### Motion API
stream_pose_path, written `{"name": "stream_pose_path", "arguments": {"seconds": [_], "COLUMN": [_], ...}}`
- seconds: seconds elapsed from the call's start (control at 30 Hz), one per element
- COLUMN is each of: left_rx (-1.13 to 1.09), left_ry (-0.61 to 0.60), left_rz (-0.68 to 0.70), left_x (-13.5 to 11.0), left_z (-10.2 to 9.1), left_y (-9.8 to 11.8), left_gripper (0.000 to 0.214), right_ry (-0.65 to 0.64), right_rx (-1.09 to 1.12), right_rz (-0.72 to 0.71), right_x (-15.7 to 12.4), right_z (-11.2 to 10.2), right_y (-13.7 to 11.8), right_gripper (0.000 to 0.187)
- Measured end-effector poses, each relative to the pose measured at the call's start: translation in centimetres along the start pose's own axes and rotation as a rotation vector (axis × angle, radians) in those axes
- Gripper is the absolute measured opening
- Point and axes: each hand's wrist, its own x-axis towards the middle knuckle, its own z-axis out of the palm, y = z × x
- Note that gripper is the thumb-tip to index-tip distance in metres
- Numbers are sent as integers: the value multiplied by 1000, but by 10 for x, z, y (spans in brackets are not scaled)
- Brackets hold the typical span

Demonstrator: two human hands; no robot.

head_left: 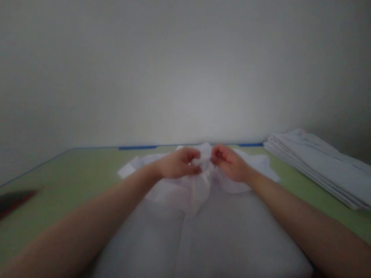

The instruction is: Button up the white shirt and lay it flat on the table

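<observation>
A white garment [199, 227] lies spread on the green table [72, 177], its far end with a collar-like part near the wall. My left hand [178, 163] and my right hand [228, 162] meet at that far end. Both have their fingers curled and pinched on the bunched white fabric between them. The picture is blurred, so the exact fold they grip is unclear.
A stack of folded white cloths [319, 166] lies at the right side of the table. A dark object with a red edge [14, 200] lies at the left edge. Blue tape [137, 147] runs along the table's far edge against a plain wall.
</observation>
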Motion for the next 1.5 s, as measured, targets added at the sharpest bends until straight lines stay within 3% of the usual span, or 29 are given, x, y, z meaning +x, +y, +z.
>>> {"name": "stream_pose_path", "arguments": {"seconds": [0.13, 0.3, 0.6, 0.8, 0.9, 1.03, 1.13, 1.27, 1.37, 1.5], "left_rx": [-124, 173, 434, 696, 677, 577, 576, 590, 600, 584], "left_ry": [-68, -36, -15, 17, 21, 44, 104, 63, 37, 92], "left_rz": [26, 12, -71, -88, -37, -3, -13, -5, 14, 18], "left_x": [-1, -6, -10, -13, -15, -16, -15, -15, -15, -14], "left_z": [-5, -3, -3, 6, 3, -8, -8, 3, 6, 0], "left_y": [-4, 2, 29, 58, 64, 57, 53, 55, 57, 54], "left_gripper": [20, 34, 48, 40, 34, 18, 21, 29, 30, 31], "right_ry": [-123, -269, -20, 21, -1, -30, -13, 12, 4, 196], "right_rx": [182, 113, 462, 198, 130, 188, 282, 290, 270, 279], "right_rz": [178, 306, 507, 566, 523, 344, 180, 27, 14, 46], "right_x": [-1, -2, -1, 0, 0, 0, 0, 0, 1, 4], "right_z": [0, 0, 10, 11, 5, -2, -1, 3, 5, 2], "right_y": [-5, -13, -8, -21, -18, -12, -12, -16, -17, -9], "right_gripper": [24, 28, 15, 9, 14, 25, 25, 21, 20, 22]}}
